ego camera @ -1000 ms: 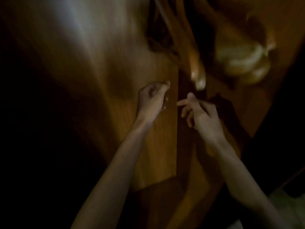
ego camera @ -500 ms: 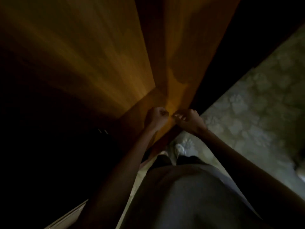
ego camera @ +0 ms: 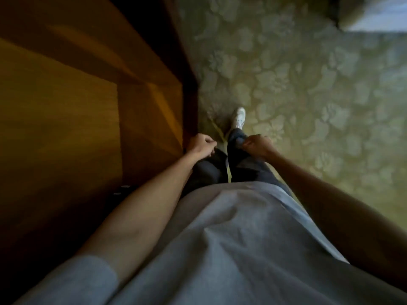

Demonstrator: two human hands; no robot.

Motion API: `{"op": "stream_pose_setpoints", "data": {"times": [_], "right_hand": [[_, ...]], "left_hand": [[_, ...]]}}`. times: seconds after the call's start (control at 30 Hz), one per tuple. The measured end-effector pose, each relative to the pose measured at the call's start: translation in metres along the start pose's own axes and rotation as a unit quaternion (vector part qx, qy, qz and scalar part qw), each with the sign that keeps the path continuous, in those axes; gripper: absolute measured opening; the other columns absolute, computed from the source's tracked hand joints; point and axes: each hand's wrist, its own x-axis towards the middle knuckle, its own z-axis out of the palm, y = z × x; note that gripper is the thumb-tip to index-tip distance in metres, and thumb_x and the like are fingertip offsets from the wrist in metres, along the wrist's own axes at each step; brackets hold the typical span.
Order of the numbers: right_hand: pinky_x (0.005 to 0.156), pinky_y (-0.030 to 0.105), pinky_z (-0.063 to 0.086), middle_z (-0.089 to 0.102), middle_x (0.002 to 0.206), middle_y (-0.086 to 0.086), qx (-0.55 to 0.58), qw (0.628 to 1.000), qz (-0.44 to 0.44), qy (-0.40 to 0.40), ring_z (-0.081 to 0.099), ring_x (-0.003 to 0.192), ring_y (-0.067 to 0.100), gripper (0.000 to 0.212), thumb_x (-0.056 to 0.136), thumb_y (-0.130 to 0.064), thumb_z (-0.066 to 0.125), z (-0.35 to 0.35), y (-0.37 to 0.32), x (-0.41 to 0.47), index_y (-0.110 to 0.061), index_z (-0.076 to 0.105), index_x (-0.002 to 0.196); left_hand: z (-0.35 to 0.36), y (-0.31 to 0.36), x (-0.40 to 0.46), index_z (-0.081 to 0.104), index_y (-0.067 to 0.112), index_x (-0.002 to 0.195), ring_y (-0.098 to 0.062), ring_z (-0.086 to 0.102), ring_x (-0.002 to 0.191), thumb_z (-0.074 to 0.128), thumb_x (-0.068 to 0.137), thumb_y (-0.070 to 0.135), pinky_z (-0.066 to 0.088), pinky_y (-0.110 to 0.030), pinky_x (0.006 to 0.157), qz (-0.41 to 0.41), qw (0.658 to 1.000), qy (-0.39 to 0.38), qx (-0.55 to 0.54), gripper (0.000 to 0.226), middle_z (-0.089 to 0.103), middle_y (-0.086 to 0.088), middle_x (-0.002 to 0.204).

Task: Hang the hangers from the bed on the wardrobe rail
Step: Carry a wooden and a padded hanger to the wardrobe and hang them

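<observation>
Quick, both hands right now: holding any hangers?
Left hand: fingers curled, holding nothing.
Right hand: fingers curled, holding nothing.

No readable text, label or number anywhere (picture dim, blurred).
</observation>
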Motion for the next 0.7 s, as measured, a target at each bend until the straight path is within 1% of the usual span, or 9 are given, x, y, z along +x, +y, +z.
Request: {"op": "stream_pose_setpoints", "data": {"times": [0.07,0.1,0.17,0.23,0.37,0.43,0.53,0.6,0.7], "right_hand": [[0.079,0.036,0.045,0.072,0.113,0.021,0.038,0.998,0.048,0.007,0.066,0.105,0.038,0.032,0.097,-0.032,0.054,0.009,0.038,-0.011,-0.010,0.076,0.104],[0.078,0.036,0.046,0.072,0.109,0.019,0.067,0.995,0.077,0.010,0.067,0.102,0.036,0.030,0.096,-0.030,0.055,0.012,0.059,-0.019,-0.010,0.076,0.099],[0.074,0.037,0.049,0.073,0.092,0.016,0.156,0.977,0.143,0.019,0.068,0.090,0.034,0.024,0.092,-0.025,0.057,0.018,0.099,-0.035,-0.010,0.073,0.083],[0.075,0.038,0.055,0.075,0.083,0.014,0.241,0.952,0.186,0.033,0.070,0.083,0.033,0.021,0.089,-0.021,0.057,0.029,0.134,-0.052,-0.010,0.073,0.081],[0.080,0.039,0.060,0.077,0.081,0.011,0.371,0.893,0.245,0.067,0.072,0.075,0.024,0.023,0.090,-0.019,0.058,0.047,0.197,-0.085,-0.007,0.077,0.085],[0.079,0.037,0.059,0.077,0.081,0.012,0.423,0.860,0.272,0.084,0.069,0.069,0.021,0.023,0.091,-0.018,0.058,0.057,0.222,-0.096,-0.005,0.078,0.086],[0.073,0.034,0.057,0.077,0.084,0.014,0.501,0.798,0.315,0.110,0.068,0.066,0.022,0.023,0.092,-0.018,0.059,0.062,0.262,-0.112,-0.005,0.077,0.088],[0.075,0.037,0.060,0.077,0.085,0.015,0.541,0.764,0.332,0.117,0.070,0.070,0.025,0.023,0.093,-0.019,0.060,0.063,0.280,-0.118,-0.004,0.077,0.087],[0.075,0.038,0.058,0.077,0.087,0.014,0.592,0.719,0.338,0.133,0.064,0.063,0.020,0.023,0.095,-0.020,0.061,0.046,0.307,-0.122,-0.005,0.075,0.085]], "left_hand": [[0.013,0.016,0.002,0.070,0.016,0.074,-0.011,0.059,0.050,0.063,0.096,0.022,0.046,-0.022,0.055,0.006,0.998,-0.026,0.052,0.025,0.069,0.000,0.063],[0.023,0.026,0.003,0.072,0.013,0.078,-0.010,0.058,0.050,0.063,0.097,0.022,0.047,-0.020,0.052,0.013,0.996,-0.038,0.081,0.022,0.069,0.000,0.063],[0.044,0.050,0.002,0.074,0.009,0.084,-0.009,0.057,0.049,0.063,0.096,0.020,0.045,-0.014,0.044,0.033,0.988,-0.064,0.136,0.020,0.068,-0.001,0.065],[0.065,0.072,-0.001,0.074,0.007,0.086,-0.009,0.057,0.050,0.061,0.095,0.016,0.044,-0.012,0.043,0.049,0.976,-0.092,0.193,0.018,0.069,-0.002,0.067],[0.123,0.131,0.005,0.074,0.007,0.085,-0.015,0.060,0.056,0.059,0.094,0.015,0.052,-0.025,0.060,0.058,0.946,-0.140,0.286,0.018,0.070,-0.004,0.068],[0.152,0.161,0.007,0.075,0.003,0.087,-0.016,0.059,0.054,0.060,0.093,0.015,0.054,-0.031,0.064,0.072,0.934,-0.145,0.318,0.020,0.069,-0.005,0.067],[0.205,0.218,0.000,0.075,0.004,0.085,-0.013,0.057,0.050,0.060,0.095,0.015,0.050,-0.022,0.054,0.110,0.904,-0.157,0.382,0.021,0.070,-0.005,0.067],[0.235,0.251,-0.003,0.075,0.006,0.083,-0.011,0.057,0.049,0.060,0.095,0.016,0.047,-0.019,0.047,0.137,0.886,-0.163,0.413,0.021,0.070,-0.005,0.068],[0.272,0.299,-0.002,0.074,0.008,0.084,-0.010,0.057,0.049,0.059,0.097,0.014,0.044,-0.015,0.039,0.153,0.861,-0.165,0.457,0.020,0.069,-0.004,0.069]]}}
